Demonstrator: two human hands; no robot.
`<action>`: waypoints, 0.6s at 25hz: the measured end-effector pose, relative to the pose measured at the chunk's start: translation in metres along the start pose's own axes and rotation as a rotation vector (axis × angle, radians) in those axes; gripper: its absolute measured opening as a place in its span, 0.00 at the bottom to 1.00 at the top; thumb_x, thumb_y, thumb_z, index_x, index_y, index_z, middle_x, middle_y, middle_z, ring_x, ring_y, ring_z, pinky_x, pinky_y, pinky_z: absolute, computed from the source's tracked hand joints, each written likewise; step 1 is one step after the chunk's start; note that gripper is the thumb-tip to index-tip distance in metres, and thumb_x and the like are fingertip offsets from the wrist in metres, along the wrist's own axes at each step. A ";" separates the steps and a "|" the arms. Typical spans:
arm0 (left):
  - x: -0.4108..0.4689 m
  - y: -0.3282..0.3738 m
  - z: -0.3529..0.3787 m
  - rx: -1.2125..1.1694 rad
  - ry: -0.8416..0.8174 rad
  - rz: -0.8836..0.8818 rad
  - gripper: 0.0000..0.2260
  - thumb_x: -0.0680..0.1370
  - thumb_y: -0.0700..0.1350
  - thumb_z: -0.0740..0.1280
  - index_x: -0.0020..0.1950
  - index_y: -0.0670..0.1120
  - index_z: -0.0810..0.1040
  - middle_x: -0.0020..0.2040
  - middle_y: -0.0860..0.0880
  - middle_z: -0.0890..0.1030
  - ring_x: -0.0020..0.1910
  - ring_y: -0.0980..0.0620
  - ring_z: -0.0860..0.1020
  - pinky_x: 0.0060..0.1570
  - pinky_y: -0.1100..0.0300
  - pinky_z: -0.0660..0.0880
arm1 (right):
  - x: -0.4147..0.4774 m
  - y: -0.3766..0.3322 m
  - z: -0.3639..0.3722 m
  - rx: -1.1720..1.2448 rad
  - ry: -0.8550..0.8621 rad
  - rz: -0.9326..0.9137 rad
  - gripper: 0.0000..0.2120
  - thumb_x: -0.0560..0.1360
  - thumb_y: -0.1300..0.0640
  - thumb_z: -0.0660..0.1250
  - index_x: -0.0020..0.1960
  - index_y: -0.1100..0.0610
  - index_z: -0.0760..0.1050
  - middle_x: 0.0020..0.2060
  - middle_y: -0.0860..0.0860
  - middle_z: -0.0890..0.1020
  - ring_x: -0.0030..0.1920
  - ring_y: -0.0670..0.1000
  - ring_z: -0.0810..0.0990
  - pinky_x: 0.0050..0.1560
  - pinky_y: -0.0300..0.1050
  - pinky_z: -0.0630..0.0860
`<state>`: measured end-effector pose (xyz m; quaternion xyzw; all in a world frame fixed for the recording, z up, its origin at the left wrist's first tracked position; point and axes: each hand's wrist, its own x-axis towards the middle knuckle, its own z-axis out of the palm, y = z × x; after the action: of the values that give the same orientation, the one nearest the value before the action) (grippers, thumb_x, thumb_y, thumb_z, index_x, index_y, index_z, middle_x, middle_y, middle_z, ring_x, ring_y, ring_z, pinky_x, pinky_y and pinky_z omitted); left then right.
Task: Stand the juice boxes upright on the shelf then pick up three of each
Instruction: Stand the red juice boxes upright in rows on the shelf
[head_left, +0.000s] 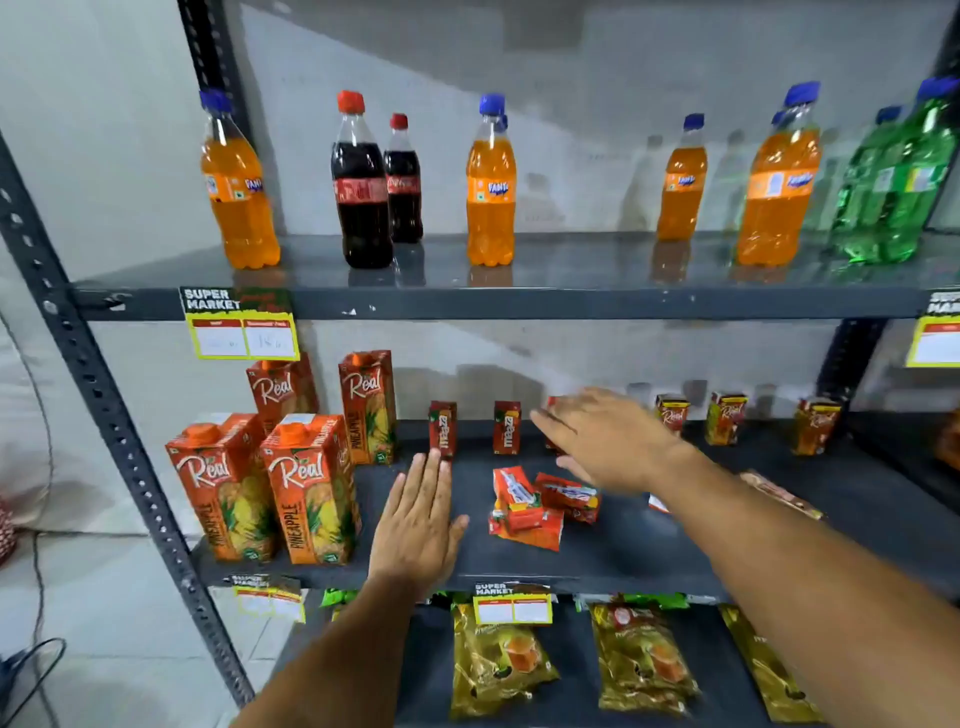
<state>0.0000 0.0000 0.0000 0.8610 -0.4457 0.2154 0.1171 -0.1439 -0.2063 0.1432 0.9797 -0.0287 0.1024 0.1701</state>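
On the middle shelf (597, 569) two small red Maaza boxes (442, 429) (507, 427) stand upright at the back. A third red box (554, 404) is mostly hidden behind my right hand (608, 439), which reaches over the shelf with fingers spread and holds nothing. Three red Maaza boxes (530, 506) lie flat in a pile at the shelf's middle. Small Real boxes (673, 413) (725, 417) (815, 425) stand upright at the back right. Another box (782, 492) lies flat beyond my right forearm. My left hand (418, 519) rests flat and open near the shelf's front.
Several tall Real pineapple cartons (309, 488) stand at the shelf's left. Soda bottles (491, 182) line the top shelf. Yellow snack packets (496, 660) fill the lower shelf. Price tags (241, 325) hang from the shelf edges. A grey perforated upright (104, 395) frames the left side.
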 end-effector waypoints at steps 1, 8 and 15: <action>-0.003 -0.006 0.014 0.000 -0.023 -0.028 0.31 0.80 0.58 0.43 0.76 0.40 0.45 0.78 0.41 0.47 0.76 0.42 0.43 0.74 0.50 0.37 | 0.010 -0.009 0.012 0.106 -0.136 0.138 0.31 0.76 0.40 0.59 0.73 0.55 0.61 0.68 0.58 0.74 0.64 0.60 0.73 0.63 0.57 0.72; -0.009 -0.028 0.066 -0.044 -0.397 -0.129 0.31 0.82 0.58 0.47 0.77 0.42 0.42 0.80 0.43 0.42 0.77 0.47 0.40 0.72 0.54 0.37 | 0.038 -0.055 0.091 0.459 -0.367 0.623 0.34 0.65 0.26 0.61 0.59 0.51 0.74 0.56 0.52 0.81 0.55 0.57 0.79 0.47 0.49 0.73; -0.009 -0.036 0.081 -0.048 -0.437 -0.163 0.31 0.81 0.60 0.45 0.78 0.43 0.46 0.80 0.46 0.47 0.78 0.49 0.44 0.72 0.55 0.38 | 0.041 -0.064 0.123 0.598 -0.235 0.672 0.36 0.58 0.23 0.61 0.52 0.50 0.74 0.49 0.48 0.83 0.49 0.52 0.80 0.42 0.47 0.76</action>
<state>0.0462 -0.0047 -0.0765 0.9173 -0.3943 0.0031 0.0552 -0.0741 -0.1891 0.0177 0.9272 -0.3327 0.0438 -0.1667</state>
